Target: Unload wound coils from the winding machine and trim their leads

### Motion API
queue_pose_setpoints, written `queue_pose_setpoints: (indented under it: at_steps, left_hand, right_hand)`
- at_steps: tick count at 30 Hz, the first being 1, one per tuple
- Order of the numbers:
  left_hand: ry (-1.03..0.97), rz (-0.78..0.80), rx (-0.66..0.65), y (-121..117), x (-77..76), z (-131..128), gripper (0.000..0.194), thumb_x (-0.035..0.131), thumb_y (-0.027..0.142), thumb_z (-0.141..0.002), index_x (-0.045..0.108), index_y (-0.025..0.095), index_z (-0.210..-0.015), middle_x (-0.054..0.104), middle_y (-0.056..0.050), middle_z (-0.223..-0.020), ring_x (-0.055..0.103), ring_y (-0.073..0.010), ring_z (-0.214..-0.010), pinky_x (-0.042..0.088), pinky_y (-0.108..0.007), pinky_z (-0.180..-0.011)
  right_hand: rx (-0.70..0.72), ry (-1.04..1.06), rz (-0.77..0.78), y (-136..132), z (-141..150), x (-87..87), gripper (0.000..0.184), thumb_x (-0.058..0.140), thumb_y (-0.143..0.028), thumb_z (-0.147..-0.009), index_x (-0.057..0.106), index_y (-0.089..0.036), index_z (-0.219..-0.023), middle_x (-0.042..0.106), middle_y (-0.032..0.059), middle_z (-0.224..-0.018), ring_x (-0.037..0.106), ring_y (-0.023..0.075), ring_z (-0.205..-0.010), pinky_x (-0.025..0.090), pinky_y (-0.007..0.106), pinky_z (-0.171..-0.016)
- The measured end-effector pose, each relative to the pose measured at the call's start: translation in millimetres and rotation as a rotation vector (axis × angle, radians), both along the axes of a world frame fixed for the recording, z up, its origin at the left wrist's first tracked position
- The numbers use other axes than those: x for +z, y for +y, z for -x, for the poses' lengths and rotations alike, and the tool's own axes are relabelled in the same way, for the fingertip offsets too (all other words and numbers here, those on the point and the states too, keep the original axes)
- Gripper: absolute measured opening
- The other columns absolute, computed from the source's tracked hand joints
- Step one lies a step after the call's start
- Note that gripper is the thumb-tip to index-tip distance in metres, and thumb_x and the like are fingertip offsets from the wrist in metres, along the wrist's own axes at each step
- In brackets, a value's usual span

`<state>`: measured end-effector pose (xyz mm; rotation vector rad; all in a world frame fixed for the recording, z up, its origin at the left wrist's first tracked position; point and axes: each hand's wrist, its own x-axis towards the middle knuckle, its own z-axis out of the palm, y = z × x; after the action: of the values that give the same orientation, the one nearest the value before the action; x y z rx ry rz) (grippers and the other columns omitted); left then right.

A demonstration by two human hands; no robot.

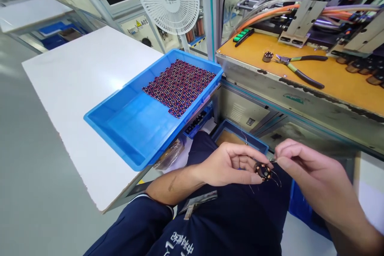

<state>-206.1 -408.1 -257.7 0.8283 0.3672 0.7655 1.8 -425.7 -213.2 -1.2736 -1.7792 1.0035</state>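
Note:
Over my lap, my left hand (226, 165) grips a small round coil-wound motor stator (263, 172) between thumb and fingers. The stator is dark with copper-coloured spots around its ring, and its open face is turned up toward me. Several fine loose wires stick out from it. Just right of the stator, my right hand (312, 176) is closed in a pinch of thumb and forefinger. What looks like a thin wire at the stator's edge is between those fingertips, mostly hidden by them.
A blue tray (129, 118) partly filled with many small stators (183, 86) sits on the white table (75, 84). On the orange-brown machine bench (255, 54) lie cutting pliers (295, 65) beside a single stator (268, 56). Behind stands a white fan (168, 0). Another blue bin (231, 128) is below the bench.

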Motion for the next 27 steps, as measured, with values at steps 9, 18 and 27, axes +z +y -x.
queue_pose_setpoints:
  at_steps: [9, 18, 27]
  left_hand:
    - [-0.014, -0.217, 0.098, 2.9, 0.3, -8.4, 0.029, 0.079, 0.007, -0.07, 0.075, 0.015, -0.098, 0.067, -0.008, -0.104, 0.067, -0.0112, -0.083, 0.057, -0.025, -0.079]
    - [-0.006, -0.095, 0.05, -1.7, 1.1, -4.5, 0.029, 0.081, 0.009, -0.069, 0.074, 0.015, -0.096, 0.067, -0.006, -0.1, 0.068, -0.0101, -0.081, 0.057, -0.024, -0.078]
    - [-0.147, 0.028, 0.014, 1.6, 0.4, -9.9, 0.032, 0.087, 0.013, -0.063, 0.074, 0.014, -0.092, 0.071, -0.006, -0.096, 0.073, -0.0135, -0.076, 0.06, -0.025, -0.072]
  right_hand:
    - [-0.065, -0.068, 0.391, -17.0, -7.2, 11.5, 0.033, 0.063, -0.055, -0.088, 0.065, -0.022, -0.084, 0.065, 0.002, -0.082, 0.058, 0.0149, -0.073, 0.041, 0.018, -0.048]
    - [0.037, -0.162, 0.354, -14.3, -4.1, 17.9, 0.036, 0.058, -0.055, -0.09, 0.066, -0.023, -0.077, 0.061, -0.0015, -0.069, 0.054, 0.0125, -0.064, 0.043, 0.02, -0.055]
    - [0.068, -0.113, 0.13, -21.4, -2.9, 15.2, 0.024, 0.06, -0.043, -0.093, 0.065, -0.024, -0.079, 0.065, -0.0004, -0.078, 0.061, 0.0142, -0.069, 0.047, 0.021, -0.055]
